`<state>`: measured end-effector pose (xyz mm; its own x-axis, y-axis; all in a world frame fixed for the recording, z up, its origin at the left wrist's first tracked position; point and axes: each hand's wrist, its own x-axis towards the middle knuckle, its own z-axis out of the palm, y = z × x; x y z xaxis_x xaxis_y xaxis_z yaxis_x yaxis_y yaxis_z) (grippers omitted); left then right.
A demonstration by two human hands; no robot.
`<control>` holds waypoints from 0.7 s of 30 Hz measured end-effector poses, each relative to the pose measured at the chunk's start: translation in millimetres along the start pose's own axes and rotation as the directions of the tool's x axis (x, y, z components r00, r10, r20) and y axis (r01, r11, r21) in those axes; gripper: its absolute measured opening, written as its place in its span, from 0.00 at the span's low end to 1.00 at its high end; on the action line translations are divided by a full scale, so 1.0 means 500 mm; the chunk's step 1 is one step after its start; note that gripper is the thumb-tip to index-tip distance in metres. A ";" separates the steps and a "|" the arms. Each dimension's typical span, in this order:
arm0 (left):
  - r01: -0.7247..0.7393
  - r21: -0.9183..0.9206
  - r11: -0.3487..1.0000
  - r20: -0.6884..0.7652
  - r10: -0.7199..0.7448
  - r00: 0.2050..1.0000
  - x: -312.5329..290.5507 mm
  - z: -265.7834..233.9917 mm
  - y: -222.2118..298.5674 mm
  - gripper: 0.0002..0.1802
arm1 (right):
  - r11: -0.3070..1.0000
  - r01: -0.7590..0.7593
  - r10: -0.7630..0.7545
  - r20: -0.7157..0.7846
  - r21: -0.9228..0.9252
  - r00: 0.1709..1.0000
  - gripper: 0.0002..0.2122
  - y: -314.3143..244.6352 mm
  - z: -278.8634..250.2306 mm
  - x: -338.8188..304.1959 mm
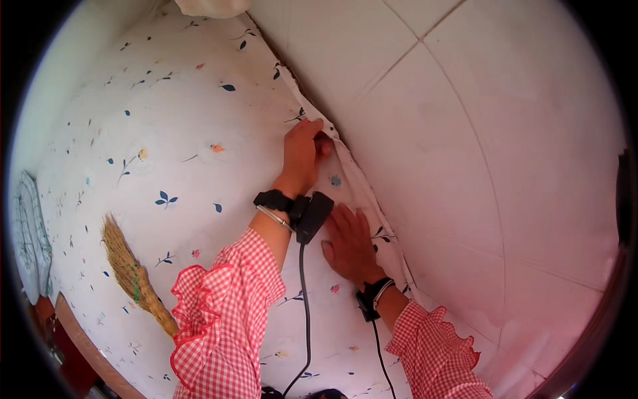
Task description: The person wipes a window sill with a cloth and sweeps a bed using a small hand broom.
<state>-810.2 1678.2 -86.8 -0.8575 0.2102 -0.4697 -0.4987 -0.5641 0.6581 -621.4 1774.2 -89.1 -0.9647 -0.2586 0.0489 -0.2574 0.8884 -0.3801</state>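
Observation:
A white sheet (193, 193) printed with small leaves and flowers covers the bed surface, and its gathered edge runs along the tiled wall on the right. My left hand (304, 151) is closed, fingers curled round the sheet's edge close to the wall; the fingertips are partly hidden. Nearer to me, my right hand (350, 245) lies open on the sheet beside that edge, with its fingers stretched out and nothing in its grasp. A straw hand broom (133, 266) rests on the sheet to the left of my left forearm.
Large pale tiles (465, 166) form the wall on the right. Folded checked cloth (32, 233) lies at the far left. A wooden bed edge (86, 349) curves along the lower left. Dark cables (304, 312) hang from both wrist devices. Something cream-coloured and soft (212, 6) shows at the top.

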 end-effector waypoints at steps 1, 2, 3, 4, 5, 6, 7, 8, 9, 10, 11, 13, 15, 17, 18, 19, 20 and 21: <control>-0.015 -0.044 0.999 0.036 0.016 0.999 -0.012 0.006 0.021 0.07 | 1.000 -0.005 0.005 -0.001 -0.008 1.000 0.24 0.007 0.000 -0.003; -0.017 -0.093 0.996 0.074 0.024 0.997 -0.030 0.009 0.038 0.07 | 1.000 -0.018 0.018 0.004 -0.021 1.000 0.24 0.009 -0.008 -0.011; 0.021 -0.159 0.987 0.140 0.002 0.990 -0.034 -0.028 0.053 0.04 | 0.999 -0.025 0.025 0.003 -0.023 1.000 0.24 0.015 -0.004 -0.015; 0.027 -0.159 0.987 0.145 -0.004 0.989 -0.041 -0.047 0.045 0.04 | 0.998 -0.052 0.051 0.019 0.042 0.998 0.25 0.021 0.002 -0.019; 0.016 -0.117 0.993 0.056 -0.010 0.998 -0.059 -0.061 0.049 0.04 | 0.991 -0.067 0.063 0.035 0.120 0.997 0.25 0.019 0.000 -0.014; 0.009 -0.076 0.997 -0.033 -0.012 0.999 -0.068 -0.071 0.053 0.05 | 0.990 -0.061 0.057 0.035 0.128 0.998 0.25 0.018 -0.004 -0.009; 0.007 -0.091 0.996 0.006 -0.006 1.000 -0.062 -0.083 0.051 0.07 | 0.986 -0.071 0.066 0.033 0.148 0.997 0.25 0.020 -0.007 -0.001; 0.007 -0.089 0.996 0.000 -0.007 1.000 -0.059 -0.084 0.050 0.07 | 0.982 -0.085 0.080 0.036 0.166 0.996 0.25 0.019 -0.008 0.002; 0.010 -0.124 0.992 -0.017 -0.012 1.000 -0.055 -0.080 0.045 0.07 | 0.982 -0.085 0.079 0.041 0.169 0.996 0.25 0.016 -0.005 -0.001; 0.013 -0.160 0.987 -0.032 -0.019 0.999 -0.053 -0.079 0.041 0.07 | 0.984 -0.065 0.063 0.014 0.165 0.998 0.26 0.013 0.000 -0.008; 0.018 -0.161 0.987 -0.032 -0.024 0.999 -0.053 -0.084 0.041 0.07 | 0.986 -0.049 0.052 -0.014 0.158 0.999 0.26 0.009 0.000 -0.012; 0.025 -0.220 0.975 0.007 -0.024 1.000 -0.053 -0.098 0.045 0.07 | 0.990 -0.048 0.051 -0.018 0.133 0.999 0.26 0.011 -0.002 -0.011; 0.040 -0.194 0.980 0.010 -0.039 0.999 -0.049 -0.105 0.055 0.07 | 0.992 -0.036 0.040 -0.030 0.119 0.999 0.26 0.005 -0.004 -0.006; 0.061 -0.172 0.983 0.015 -0.059 0.998 -0.050 -0.104 0.060 0.07 | 0.994 -0.056 0.059 -0.022 0.095 0.998 0.26 0.002 -0.006 -0.007; 0.079 -0.162 0.984 0.015 -0.078 0.997 -0.052 -0.101 0.061 0.07 | 0.994 -0.060 0.062 -0.020 0.094 0.998 0.26 0.003 -0.008 -0.008; 0.097 -0.151 0.984 0.015 -0.096 0.995 -0.054 -0.099 0.063 0.08 | 0.994 -0.075 0.075 0.003 0.073 0.997 0.26 0.004 -0.011 -0.009; 0.098 -0.147 0.984 0.013 -0.098 0.995 -0.061 -0.096 0.070 0.08 | 0.994 -0.089 0.088 0.024 0.057 0.996 0.26 0.001 -0.014 -0.009; 0.103 -0.088 0.991 0.052 -0.099 0.994 -0.068 -0.094 0.079 0.09 | 0.994 -0.091 0.089 0.024 0.061 0.996 0.26 0.000 -0.015 -0.008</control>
<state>-794.9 1611.4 -72.3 -0.8095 0.3057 -0.5012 -0.5711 -0.6079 0.5516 -617.8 1778.1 -82.3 -0.9823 -0.1873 -0.0075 -0.1651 0.8833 -0.4387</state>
